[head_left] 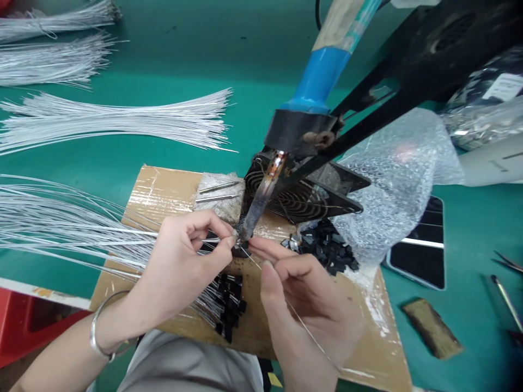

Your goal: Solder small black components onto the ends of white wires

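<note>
My left hand [180, 267] pinches the end of a thin white wire [210, 239] just left of the soldering iron's [261, 198] tip. My right hand [306, 305] is closed on a thin strand of solder wire [308, 333], its end reaching up to the same spot. The iron is held tip-down in a black clamp, its blue handle above. What sits right at the tip is too small and partly hidden to make out. Below my left hand lie finished-looking wires with black connectors [231, 307] on their ends. Small black pieces [329, 245] are heaped right of the tip.
A black fan [302, 201] stands behind the iron, beside a pale pad [218, 190] on cardboard [159, 188]. White wire bundles [118, 120] lie left. Bubble wrap [400, 152], a phone [423, 245], a brown block [432, 328] and tools [506, 299] are right. The clamp's arm [392, 103] crosses overhead.
</note>
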`<state>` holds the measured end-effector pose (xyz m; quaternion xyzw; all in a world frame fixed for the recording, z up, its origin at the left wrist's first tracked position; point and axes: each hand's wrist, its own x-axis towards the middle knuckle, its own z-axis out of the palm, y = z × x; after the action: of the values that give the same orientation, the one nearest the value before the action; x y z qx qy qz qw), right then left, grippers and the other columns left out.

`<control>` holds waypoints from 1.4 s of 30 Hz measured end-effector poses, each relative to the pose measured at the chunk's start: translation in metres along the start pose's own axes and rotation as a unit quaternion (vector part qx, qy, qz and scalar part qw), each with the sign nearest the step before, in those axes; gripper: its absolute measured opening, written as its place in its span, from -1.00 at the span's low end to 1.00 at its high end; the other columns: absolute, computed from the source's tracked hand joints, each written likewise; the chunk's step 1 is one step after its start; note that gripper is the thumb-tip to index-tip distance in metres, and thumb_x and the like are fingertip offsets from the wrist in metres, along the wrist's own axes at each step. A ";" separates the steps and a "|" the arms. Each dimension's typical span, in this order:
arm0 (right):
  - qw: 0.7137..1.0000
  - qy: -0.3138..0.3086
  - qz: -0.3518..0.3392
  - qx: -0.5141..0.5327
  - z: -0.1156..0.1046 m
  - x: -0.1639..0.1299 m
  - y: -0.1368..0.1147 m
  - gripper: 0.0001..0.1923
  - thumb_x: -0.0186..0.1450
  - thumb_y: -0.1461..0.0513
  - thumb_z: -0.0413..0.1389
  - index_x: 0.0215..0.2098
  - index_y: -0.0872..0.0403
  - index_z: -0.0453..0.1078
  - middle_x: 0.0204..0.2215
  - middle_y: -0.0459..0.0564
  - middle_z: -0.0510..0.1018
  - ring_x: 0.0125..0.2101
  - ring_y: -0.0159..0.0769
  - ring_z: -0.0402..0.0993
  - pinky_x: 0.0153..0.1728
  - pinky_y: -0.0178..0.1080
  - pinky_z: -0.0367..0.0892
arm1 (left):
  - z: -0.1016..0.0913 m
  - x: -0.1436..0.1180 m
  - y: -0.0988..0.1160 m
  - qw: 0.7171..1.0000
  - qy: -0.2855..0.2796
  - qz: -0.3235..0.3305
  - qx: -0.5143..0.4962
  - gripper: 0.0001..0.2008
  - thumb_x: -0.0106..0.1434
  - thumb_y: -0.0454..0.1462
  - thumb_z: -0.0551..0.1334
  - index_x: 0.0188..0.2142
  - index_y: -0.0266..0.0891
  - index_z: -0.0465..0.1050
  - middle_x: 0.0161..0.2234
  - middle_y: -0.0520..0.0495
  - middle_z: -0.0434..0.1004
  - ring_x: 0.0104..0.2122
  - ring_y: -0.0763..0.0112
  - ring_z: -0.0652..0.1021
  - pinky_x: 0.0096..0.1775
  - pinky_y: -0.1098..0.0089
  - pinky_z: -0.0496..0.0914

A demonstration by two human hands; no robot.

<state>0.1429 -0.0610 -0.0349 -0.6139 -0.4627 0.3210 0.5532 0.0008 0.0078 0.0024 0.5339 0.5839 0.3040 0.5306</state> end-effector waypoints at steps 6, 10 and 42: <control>1.000 0.000 -0.008 0.001 0.000 -0.001 -0.001 -0.79 0.38 0.29 0.23 -0.41 0.00 0.39 -0.09 0.03 0.76 -0.10 -0.22 0.73 -0.13 -0.29 0.58 | 0.000 0.000 0.000 1.000 0.002 0.000 -0.004 -0.92 0.14 -0.28 0.31 -0.46 -0.22 0.51 -0.39 -0.05 0.64 -0.37 0.33 0.57 -0.35 0.34 0.37; 1.000 -0.001 -0.007 0.004 0.000 0.000 -0.001 -0.79 0.39 0.30 0.22 -0.41 -0.01 0.38 -0.08 -0.02 0.75 -0.08 -0.26 0.72 -0.11 -0.31 0.56 | 0.000 0.000 -0.001 1.000 0.003 0.003 -0.005 -0.92 0.15 -0.29 0.31 -0.46 -0.22 0.51 -0.38 -0.04 0.64 -0.37 0.34 0.56 -0.36 0.35 0.36; 1.000 0.003 -0.009 0.013 0.001 -0.002 0.003 -0.80 0.38 0.31 0.23 -0.40 -0.02 0.39 -0.08 -0.12 0.76 -0.07 -0.37 0.72 -0.03 -0.40 0.54 | 0.000 0.001 -0.001 1.000 0.005 -0.017 0.019 -0.90 0.12 -0.24 0.29 -0.48 -0.22 0.51 -0.43 -0.07 0.59 -0.38 0.30 0.54 -0.33 0.32 0.34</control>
<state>0.1415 -0.0624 -0.0382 -0.6034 -0.4624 0.3196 0.5657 0.0003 0.0085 0.0013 0.5321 0.6013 0.2871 0.5224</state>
